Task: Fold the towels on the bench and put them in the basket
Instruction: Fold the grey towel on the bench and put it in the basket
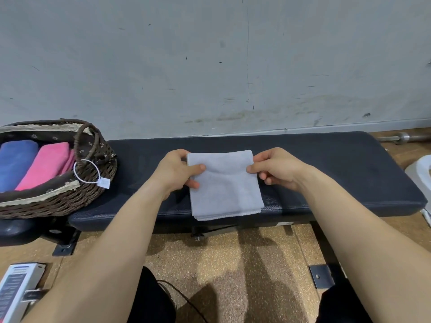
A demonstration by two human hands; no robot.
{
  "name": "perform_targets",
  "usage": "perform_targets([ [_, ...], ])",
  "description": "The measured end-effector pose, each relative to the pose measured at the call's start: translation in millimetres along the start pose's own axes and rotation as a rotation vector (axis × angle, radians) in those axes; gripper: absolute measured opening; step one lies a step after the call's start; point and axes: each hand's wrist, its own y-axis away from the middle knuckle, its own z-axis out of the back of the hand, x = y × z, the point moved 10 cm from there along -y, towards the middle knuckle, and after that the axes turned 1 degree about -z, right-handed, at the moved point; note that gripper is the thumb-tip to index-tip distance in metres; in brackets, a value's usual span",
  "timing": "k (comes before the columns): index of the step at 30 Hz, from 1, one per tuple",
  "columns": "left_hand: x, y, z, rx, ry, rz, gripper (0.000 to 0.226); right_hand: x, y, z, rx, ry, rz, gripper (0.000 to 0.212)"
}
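Note:
A folded pale grey towel (225, 186) lies on the dark padded bench (338, 173), its near edge hanging slightly over the front. My left hand (177, 170) pinches the towel's far left edge, thumb on top. My right hand (275, 167) pinches the far right edge the same way. At the bench's left end stands a brown wicker basket (77, 197) with a handle. Inside it lie a folded blue towel (14, 164) and a folded pink towel (46, 165) side by side.
A grey scuffed wall rises right behind the bench. A white tag (103, 183) hangs from the basket handle. A white object (421, 169) sits at the right edge, a barbell end (403, 137) lies on the floor behind, and a white device (16, 290) lies at lower left.

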Motion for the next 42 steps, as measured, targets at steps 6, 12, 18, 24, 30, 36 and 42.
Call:
perform_targets([
  [6,-1.6,3.6,0.2,0.031,0.073,-0.006,0.018,-1.1,2.5,-4.4,0.054,-0.100,-0.017,0.024],
  [12,-1.9,7.7,0.4,0.089,0.091,-0.036,0.017,0.3,2.8,-6.0,0.059,-0.090,-0.003,0.019],
  [18,-6.6,19.2,0.0,0.170,0.051,-0.094,0.017,1.5,10.6,-6.0,0.109,-0.038,0.045,0.024],
  [24,-6.5,29.4,-2.1,0.229,0.010,-0.180,0.015,-2.1,19.6,-2.3,0.103,-0.041,0.095,0.031],
  [30,-2.2,37.7,0.3,0.196,-0.187,-0.263,0.015,-6.5,26.8,-0.7,0.086,0.023,0.194,0.017],
  [36,9.2,45.7,-9.1,0.287,-0.129,-0.292,0.024,-13.3,28.4,3.7,0.049,0.177,0.253,0.018],
  [42,5.7,56.9,-12.5,0.204,-0.433,-0.482,0.028,-7.1,41.3,-0.7,-0.032,0.092,0.154,0.022],
])
